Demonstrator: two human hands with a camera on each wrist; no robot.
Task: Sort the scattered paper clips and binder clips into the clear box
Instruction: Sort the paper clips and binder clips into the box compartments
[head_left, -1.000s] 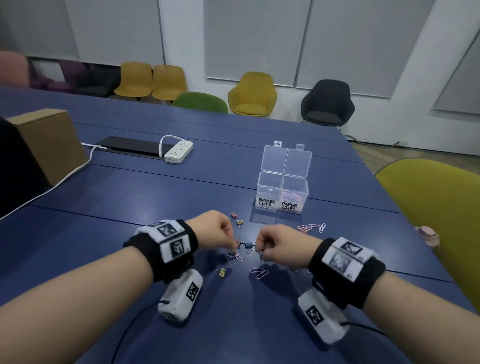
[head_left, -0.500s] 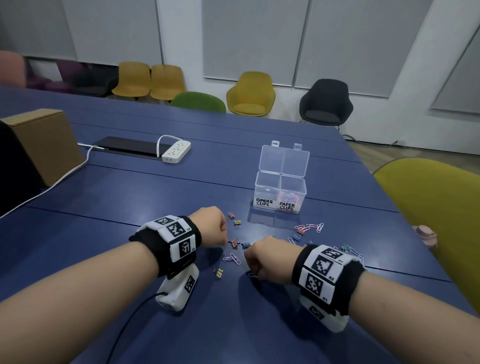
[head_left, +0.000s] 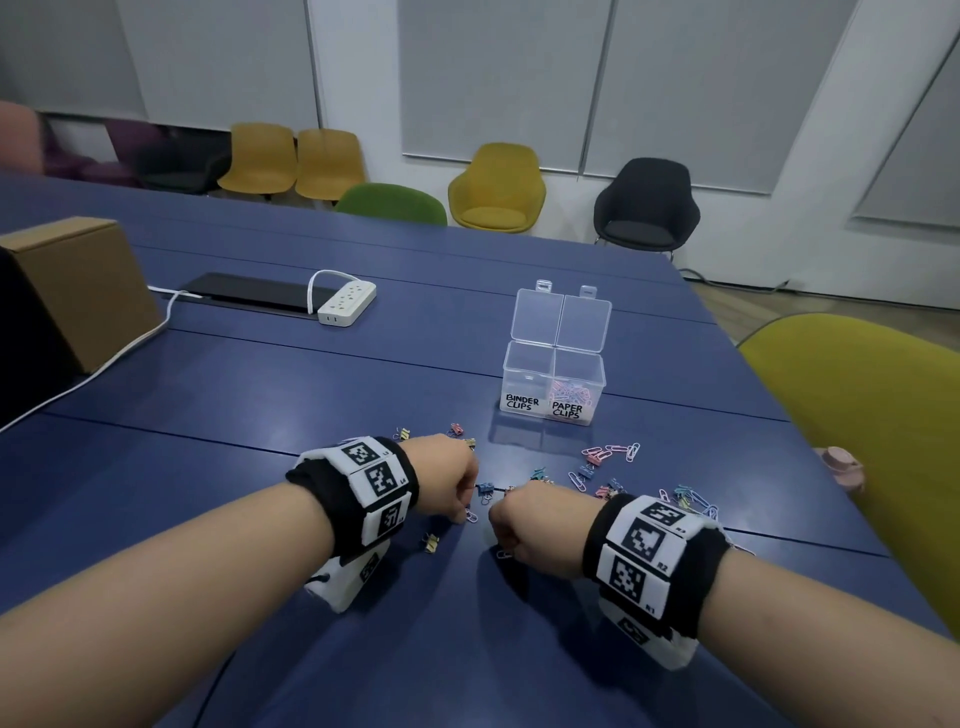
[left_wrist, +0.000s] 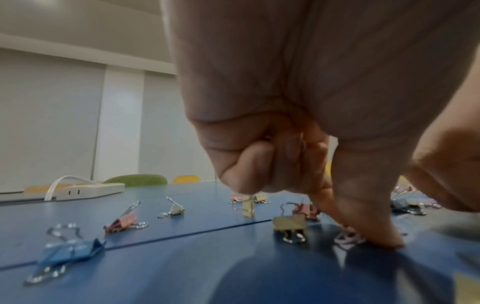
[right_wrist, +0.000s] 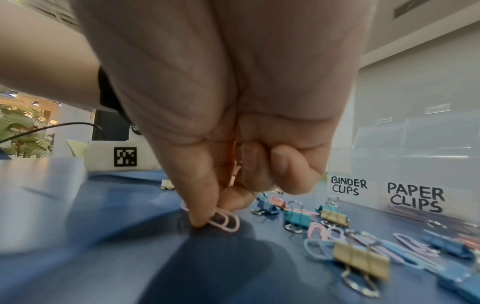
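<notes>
Left hand (left_wrist: 298, 127) curls over something metallic – too hidden to identify

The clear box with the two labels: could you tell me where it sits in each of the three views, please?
Head: clear box right of centre, beyond both hands, lids open.
Left wrist: not in view.
Right wrist: far right, labels facing the camera.
Shared landmark: the white power strip shows in the head and left wrist views; the box's labels link head and right wrist.
</notes>
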